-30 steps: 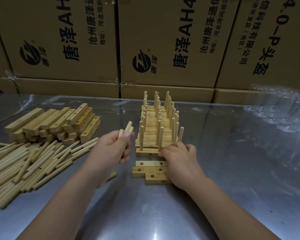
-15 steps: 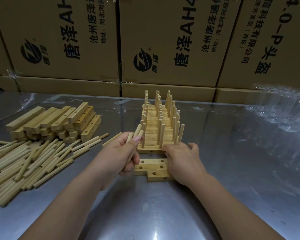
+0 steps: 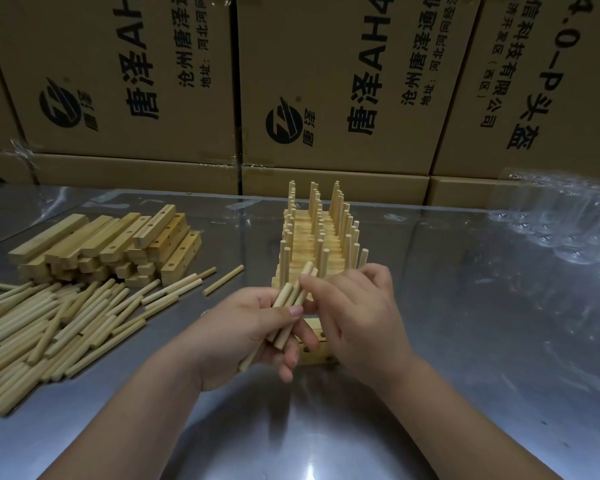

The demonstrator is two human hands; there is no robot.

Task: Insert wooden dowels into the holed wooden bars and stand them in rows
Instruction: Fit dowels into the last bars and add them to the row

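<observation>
Left hand [image 3: 236, 330] grips a few dowels [image 3: 284, 296]; right hand [image 3: 361, 317] pinches one near its top. Light, stiff and smooth, so probably slippery: best pinched mid-shaft. Holed bars [image 3: 317, 348] lie beneath the hands, with finished rows [image 3: 321, 237] just behind.

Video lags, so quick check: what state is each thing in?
Left hand: grips a bundle of dowels.
Right hand: pinches the bundle's top end.
Finished bars: in rows, dowels upright.
Bars beneath the hands: flat, holes empty.
Bar stack: piled, undowelled.
Loose dowels: heaped flat.
</observation>
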